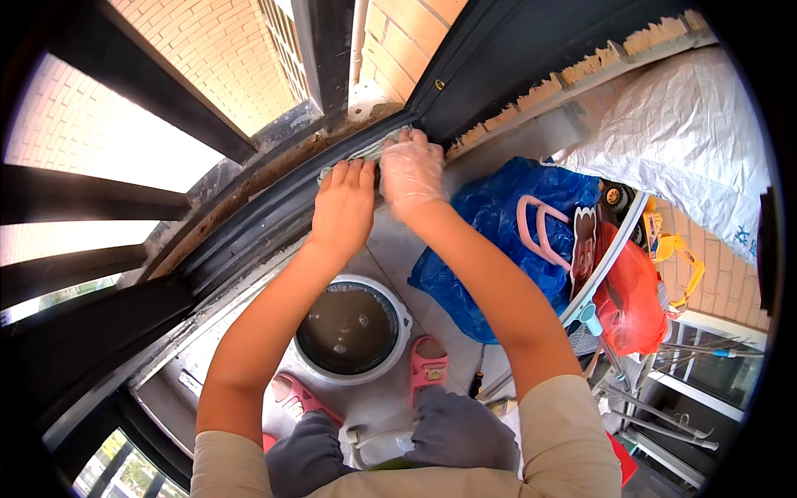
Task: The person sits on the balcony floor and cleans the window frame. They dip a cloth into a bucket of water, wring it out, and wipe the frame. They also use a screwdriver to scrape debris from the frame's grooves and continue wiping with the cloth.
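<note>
Sunlit brick walls lie beyond the black window frame (249,224). Left hand (342,207), bare, and right hand (411,170), in a clear glove, press side by side on a grey cloth (365,153) in the frame's track. Below sits a white bucket (353,332) of murky water; a blue bag (506,241) lies right.

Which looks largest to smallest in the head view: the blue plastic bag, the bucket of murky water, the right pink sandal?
1. Blue plastic bag
2. Bucket of murky water, clearly smaller in the picture
3. Right pink sandal, by far the smallest

All three lie on the floor, so nearness hardly skews this.
</note>
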The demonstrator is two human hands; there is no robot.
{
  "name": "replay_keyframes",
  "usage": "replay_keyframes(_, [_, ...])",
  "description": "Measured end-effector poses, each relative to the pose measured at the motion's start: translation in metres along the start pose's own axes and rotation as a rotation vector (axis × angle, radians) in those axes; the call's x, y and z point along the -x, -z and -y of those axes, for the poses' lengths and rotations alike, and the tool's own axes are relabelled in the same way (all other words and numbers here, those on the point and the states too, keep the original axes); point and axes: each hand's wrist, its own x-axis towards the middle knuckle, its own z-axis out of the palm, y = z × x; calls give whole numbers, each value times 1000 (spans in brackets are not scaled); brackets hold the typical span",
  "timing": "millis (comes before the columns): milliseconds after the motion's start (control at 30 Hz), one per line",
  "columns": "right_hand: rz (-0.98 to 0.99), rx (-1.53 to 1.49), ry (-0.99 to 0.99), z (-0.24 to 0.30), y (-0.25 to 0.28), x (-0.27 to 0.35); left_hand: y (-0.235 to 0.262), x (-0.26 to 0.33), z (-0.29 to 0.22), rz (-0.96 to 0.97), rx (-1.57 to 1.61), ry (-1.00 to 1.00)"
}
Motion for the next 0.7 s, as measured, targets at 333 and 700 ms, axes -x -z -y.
replay_keyframes(333, [495, -1117, -175, -37, 135, 197, -24, -45, -12, -86, 133, -172])
replay_keyframes(700, [530, -1231, -44, -45, 116, 235, -32, -75, -27, -31, 20, -14])
